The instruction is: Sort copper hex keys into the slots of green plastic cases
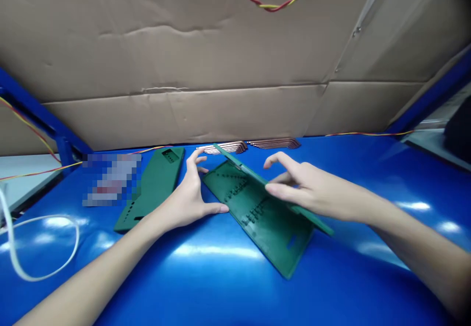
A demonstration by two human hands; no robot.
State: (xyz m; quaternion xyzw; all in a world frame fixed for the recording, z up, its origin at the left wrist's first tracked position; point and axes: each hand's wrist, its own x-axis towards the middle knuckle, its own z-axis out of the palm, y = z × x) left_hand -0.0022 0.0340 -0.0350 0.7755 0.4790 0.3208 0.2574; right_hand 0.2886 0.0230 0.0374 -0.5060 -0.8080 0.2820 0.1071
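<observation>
Centre frame, the open left hand (191, 196) braces the flat green plate (272, 230) against the blue tabletop (221, 282), seemingly steadying it, while the right hand (305, 188) pinches the tilted green plate (316, 223) above it.

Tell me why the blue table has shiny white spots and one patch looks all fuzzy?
In the head view, the white spots are glare, light bouncing off the glossy blue table; the fuzzy patch is blocked out in squares, while the green plate looks fairly sharp; the wide lens seems to bend straight lines near the edges.
</observation>
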